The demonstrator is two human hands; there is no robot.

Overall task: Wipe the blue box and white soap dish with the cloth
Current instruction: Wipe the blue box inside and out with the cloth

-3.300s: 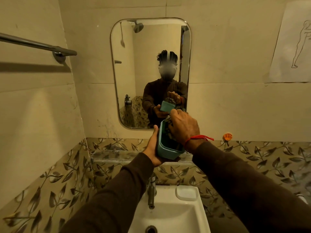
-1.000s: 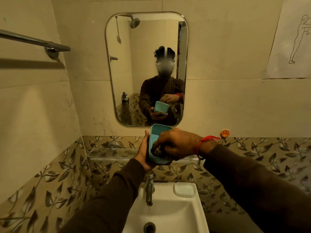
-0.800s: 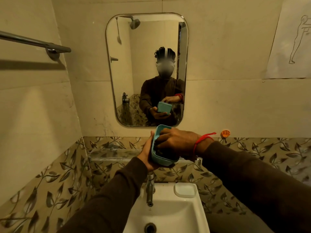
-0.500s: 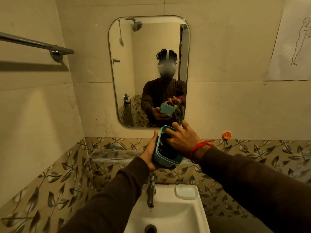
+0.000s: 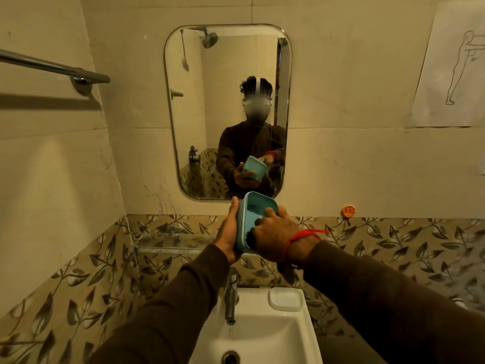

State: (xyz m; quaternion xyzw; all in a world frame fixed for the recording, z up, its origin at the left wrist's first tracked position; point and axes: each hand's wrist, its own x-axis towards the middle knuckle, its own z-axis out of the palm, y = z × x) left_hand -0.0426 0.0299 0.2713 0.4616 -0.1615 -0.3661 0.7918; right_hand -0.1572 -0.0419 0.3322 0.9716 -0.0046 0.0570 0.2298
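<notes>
Blue box: plastic, rounded corners, held up in the air before the mirror, above the tap; tilted so its open side faces the camera.
Left hand: clasped on the box's left wall, thumb along the outer rim, fingers hidden behind the box.
Right hand: curled, reaching into the lower part of the box, fingers bent over its right rim.
Cloth: only a dark scrap shows inside the box under the right hand; whether the fingers pinch it or press it flat, I cannot tell.
Red thread: tied round the right wrist, loose ends pointing right.
White soap dish: lying on the back right corner of the white sink, just right of the tap, well below the box.
Writing and labels: no brand or text can be read on the box, dish or tap.
Paper sheet: stuck to the wall at upper right, carrying a line drawing of a standing figure, no words legible.
Towel rail: metal, on the left wall.
Orange hook: on the wall right of the hands, at the top edge of the leaf-patterned tiles.
</notes>
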